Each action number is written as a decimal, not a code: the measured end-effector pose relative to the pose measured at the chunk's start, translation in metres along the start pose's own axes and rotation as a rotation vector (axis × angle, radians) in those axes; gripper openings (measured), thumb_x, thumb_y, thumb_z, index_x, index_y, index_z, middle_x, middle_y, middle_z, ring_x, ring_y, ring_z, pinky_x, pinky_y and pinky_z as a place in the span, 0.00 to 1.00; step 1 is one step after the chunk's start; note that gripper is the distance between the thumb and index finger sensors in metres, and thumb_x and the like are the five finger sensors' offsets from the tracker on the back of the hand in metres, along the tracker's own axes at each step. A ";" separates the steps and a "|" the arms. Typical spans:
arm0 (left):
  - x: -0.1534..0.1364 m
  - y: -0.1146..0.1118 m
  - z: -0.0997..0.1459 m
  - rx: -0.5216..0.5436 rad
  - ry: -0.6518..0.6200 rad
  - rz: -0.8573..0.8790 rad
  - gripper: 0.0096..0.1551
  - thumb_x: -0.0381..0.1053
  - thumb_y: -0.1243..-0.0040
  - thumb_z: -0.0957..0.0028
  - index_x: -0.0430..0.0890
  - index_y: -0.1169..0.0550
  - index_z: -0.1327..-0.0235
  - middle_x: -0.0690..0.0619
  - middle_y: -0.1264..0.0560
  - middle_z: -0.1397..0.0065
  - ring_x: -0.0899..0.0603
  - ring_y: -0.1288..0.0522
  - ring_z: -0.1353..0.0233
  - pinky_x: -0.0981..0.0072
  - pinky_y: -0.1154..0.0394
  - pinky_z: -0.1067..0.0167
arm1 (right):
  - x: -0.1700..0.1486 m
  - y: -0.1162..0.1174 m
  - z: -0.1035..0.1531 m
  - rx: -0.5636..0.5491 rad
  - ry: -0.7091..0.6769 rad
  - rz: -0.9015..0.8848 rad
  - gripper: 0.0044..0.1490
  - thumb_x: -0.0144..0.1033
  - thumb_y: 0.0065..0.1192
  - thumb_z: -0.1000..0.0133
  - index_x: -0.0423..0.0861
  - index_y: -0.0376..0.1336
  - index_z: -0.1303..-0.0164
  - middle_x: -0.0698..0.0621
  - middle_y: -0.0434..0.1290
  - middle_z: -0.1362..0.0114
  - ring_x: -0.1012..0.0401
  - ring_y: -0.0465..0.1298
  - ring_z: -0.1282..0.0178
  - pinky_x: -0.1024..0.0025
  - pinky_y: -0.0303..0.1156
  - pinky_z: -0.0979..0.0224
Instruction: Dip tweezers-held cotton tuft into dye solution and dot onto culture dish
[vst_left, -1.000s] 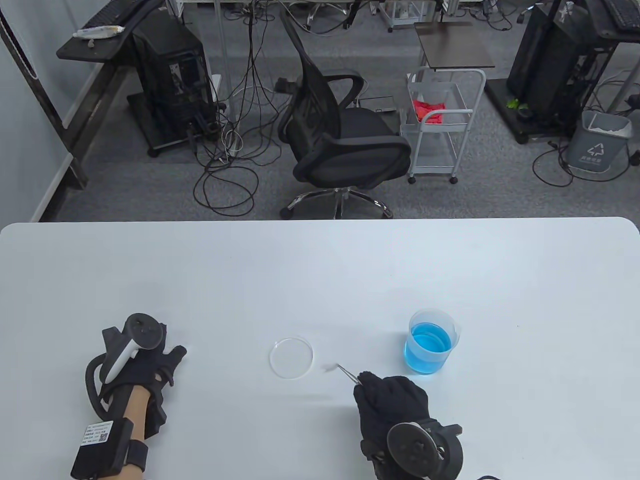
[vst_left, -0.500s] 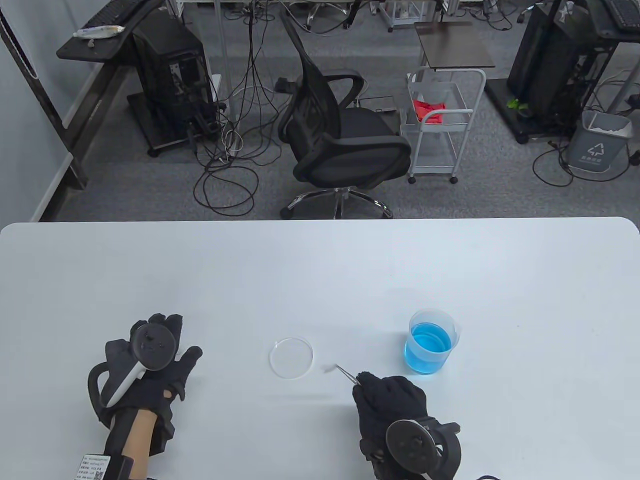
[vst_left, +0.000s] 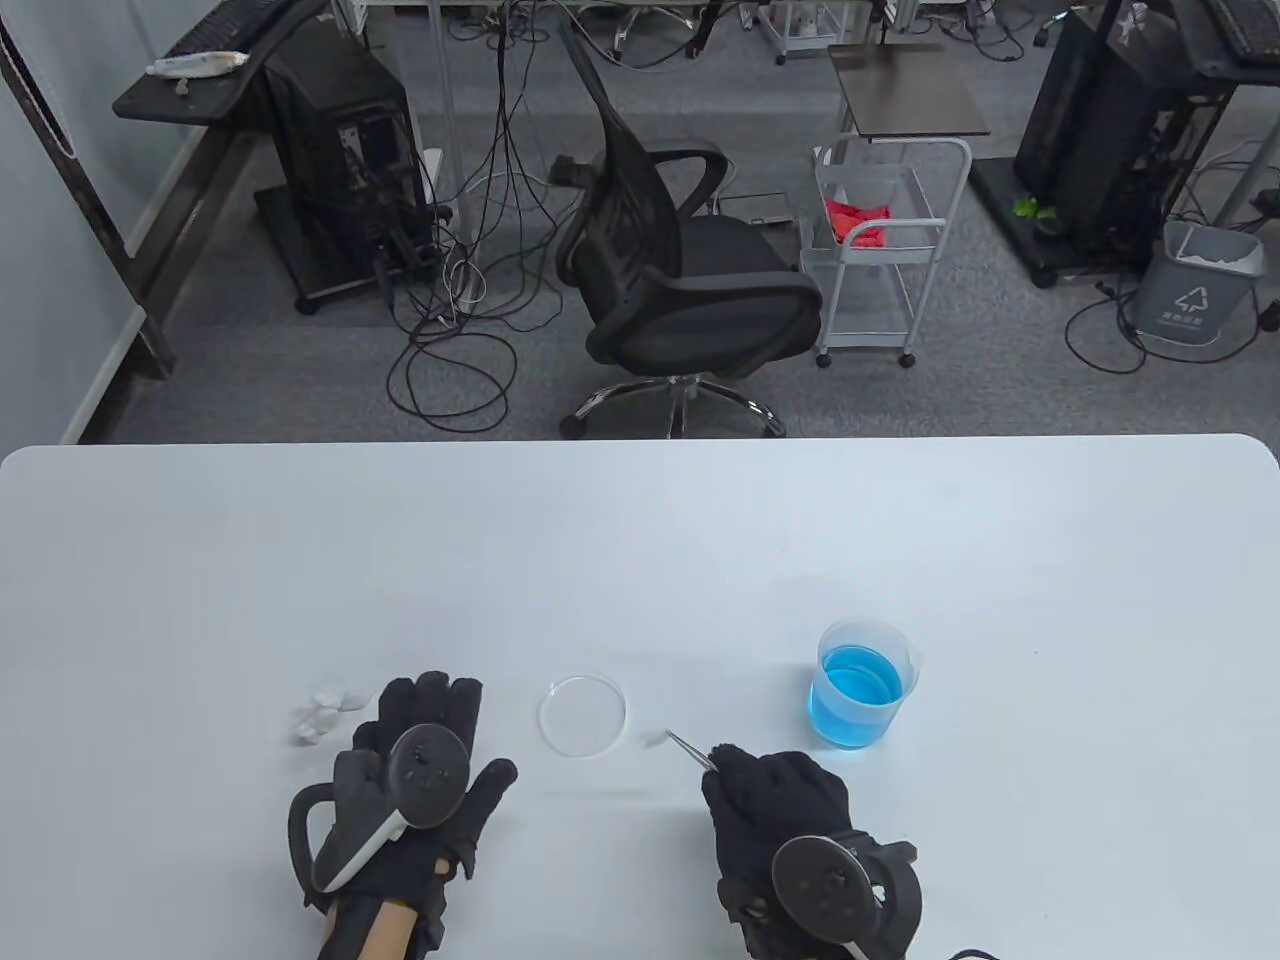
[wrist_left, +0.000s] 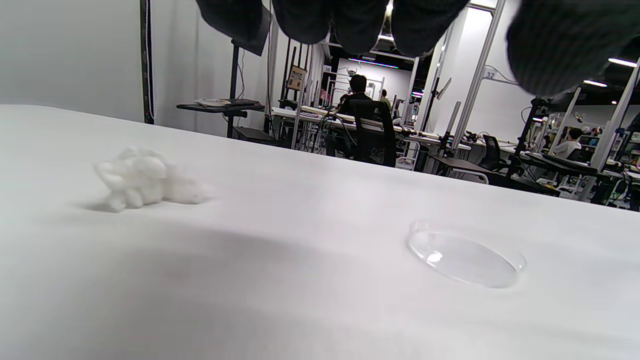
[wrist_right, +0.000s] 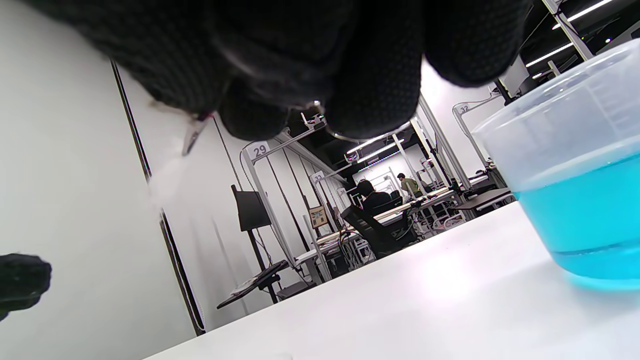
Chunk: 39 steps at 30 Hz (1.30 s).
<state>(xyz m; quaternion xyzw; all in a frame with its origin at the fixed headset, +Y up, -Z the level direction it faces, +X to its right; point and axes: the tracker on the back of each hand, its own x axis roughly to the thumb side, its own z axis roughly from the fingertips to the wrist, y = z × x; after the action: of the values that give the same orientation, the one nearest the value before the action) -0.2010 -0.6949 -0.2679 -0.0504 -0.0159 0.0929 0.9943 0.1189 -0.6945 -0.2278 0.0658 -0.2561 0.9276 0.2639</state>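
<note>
My right hand (vst_left: 775, 800) grips metal tweezers (vst_left: 688, 750) whose tips pinch a small white cotton tuft (vst_left: 654, 738), just right of the clear culture dish (vst_left: 583, 714). The tweezers (wrist_right: 192, 134) and tuft (wrist_right: 167, 180) show blurred in the right wrist view. A beaker of blue dye solution (vst_left: 862, 683) stands to the right of the tuft, and looms close in the right wrist view (wrist_right: 575, 165). My left hand (vst_left: 425, 760) lies spread and empty left of the dish (wrist_left: 465, 255). A pile of white cotton (vst_left: 322, 712) lies left of that hand, also in the left wrist view (wrist_left: 145, 177).
The white table (vst_left: 640, 540) ends at its far edge in front of a black office chair (vst_left: 690, 260). A white trolley (vst_left: 885, 240) and a grey bin (vst_left: 1200, 285) stand on the floor beyond.
My left hand has moved right toward the dish and uncovered the cotton pile. My right hand with the tweezers and tuft has stayed nearly still.
</note>
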 end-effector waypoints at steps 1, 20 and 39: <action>0.003 -0.004 0.001 -0.006 -0.007 -0.008 0.49 0.77 0.52 0.48 0.62 0.52 0.16 0.58 0.57 0.12 0.40 0.58 0.10 0.42 0.50 0.19 | 0.000 0.000 0.000 0.003 0.000 0.000 0.19 0.41 0.76 0.54 0.45 0.81 0.60 0.56 0.81 0.65 0.58 0.83 0.49 0.45 0.73 0.38; -0.001 -0.029 0.011 -0.031 0.004 -0.031 0.53 0.78 0.55 0.49 0.59 0.57 0.17 0.57 0.61 0.13 0.40 0.61 0.11 0.43 0.52 0.20 | 0.007 0.006 0.002 0.037 -0.019 0.016 0.19 0.40 0.74 0.53 0.44 0.81 0.58 0.55 0.81 0.64 0.57 0.82 0.48 0.44 0.72 0.37; 0.012 -0.040 0.005 -0.077 -0.024 -0.100 0.53 0.78 0.55 0.49 0.60 0.59 0.18 0.57 0.64 0.13 0.40 0.63 0.11 0.43 0.53 0.20 | 0.024 -0.023 -0.019 -0.012 -0.074 0.145 0.20 0.39 0.77 0.55 0.48 0.81 0.55 0.55 0.83 0.62 0.57 0.83 0.45 0.44 0.72 0.36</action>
<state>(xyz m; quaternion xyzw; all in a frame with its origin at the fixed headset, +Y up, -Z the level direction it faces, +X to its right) -0.1823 -0.7308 -0.2582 -0.0869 -0.0337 0.0432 0.9947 0.1109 -0.6573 -0.2279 0.0798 -0.2755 0.9396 0.1867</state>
